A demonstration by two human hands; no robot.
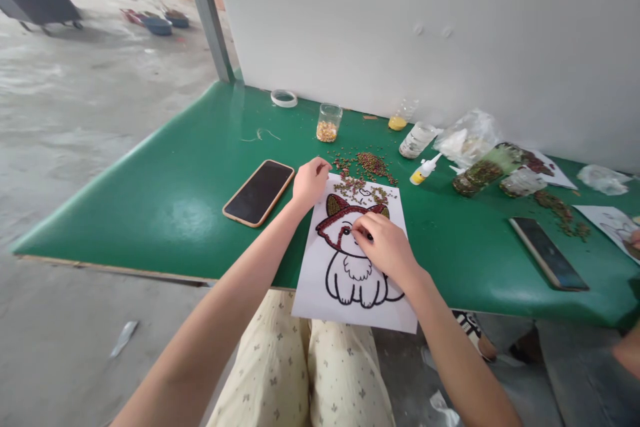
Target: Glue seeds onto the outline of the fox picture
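A white paper sheet (315, 287) with a black outline of a seated cartoon animal lies over the table's front edge. Small red and green beans fill the ears and part of the head. My right hand (384, 243) is over the animal's face, thumb and fingertips pinched together near one eye; whatever they hold is too small to tell. My left hand (311, 181) rests at the sheet's upper left corner, its fingers curled together, their contents hidden. Loose beans (373, 163) are heaped just past the sheet, and more are scattered on its top part.
A phone (260, 192) lies left of the sheet. Behind stand a jar of corn kernels (328, 124) and a lid ring (284, 99). To the right are a glue bottle (424, 170), jars, plastic bags (470, 137), a second phone (549, 253) and another person's hand (636, 240).
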